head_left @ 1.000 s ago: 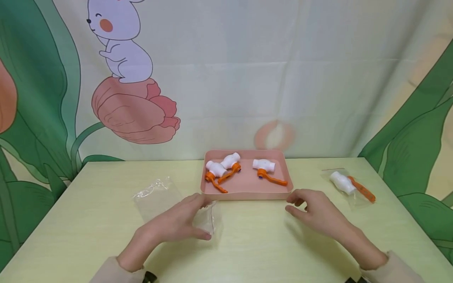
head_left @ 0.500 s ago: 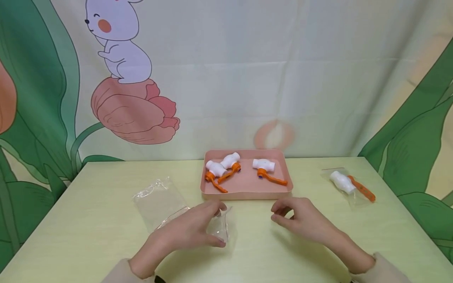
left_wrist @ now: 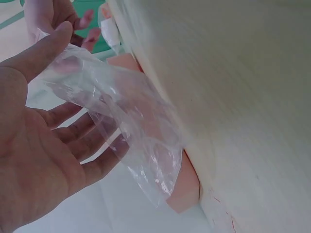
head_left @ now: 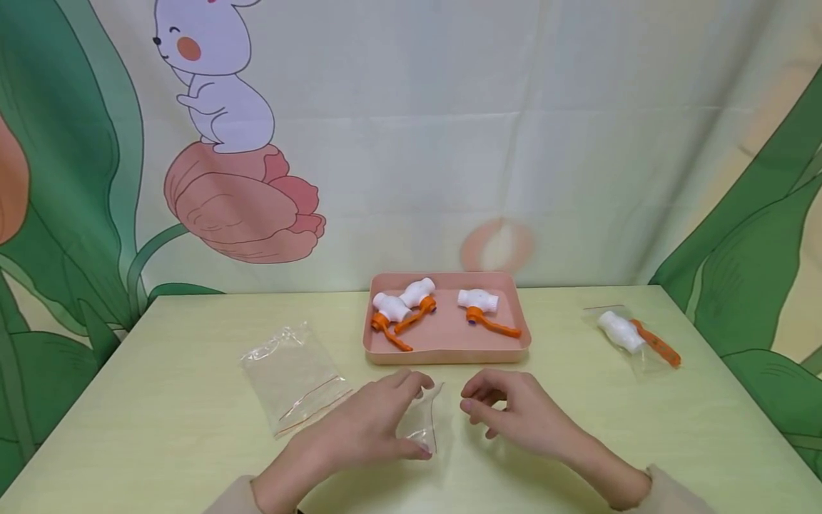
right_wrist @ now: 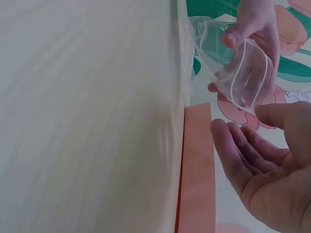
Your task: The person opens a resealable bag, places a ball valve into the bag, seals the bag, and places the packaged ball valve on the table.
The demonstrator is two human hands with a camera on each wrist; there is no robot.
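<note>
My left hand (head_left: 372,428) holds a clear zip-lock bag (head_left: 422,421) above the table, just in front of the tray. In the left wrist view the bag (left_wrist: 138,126) hangs loose and crinkled between thumb and fingers; the right wrist view shows its mouth (right_wrist: 250,77) spread apart. Facing that mouth, my right hand (head_left: 520,417) has nothing in it, its fingers loosely bent. Behind both hands is a pink tray (head_left: 449,355). White plastic ball valves with orange lever handles lie in it: one on the right (head_left: 478,301), two close together on the left (head_left: 392,307).
Another clear zip-lock bag (head_left: 289,371) lies flat on the table, left of the tray. Towards the right edge is a bagged ball valve (head_left: 621,332) with its orange handle (head_left: 658,344). A printed curtain (head_left: 411,178) hangs along the table's back edge.
My left hand has carried the bag to the right, uncovering more of the flat bag. My right hand has moved left and nearer, so the hands are now close together.
</note>
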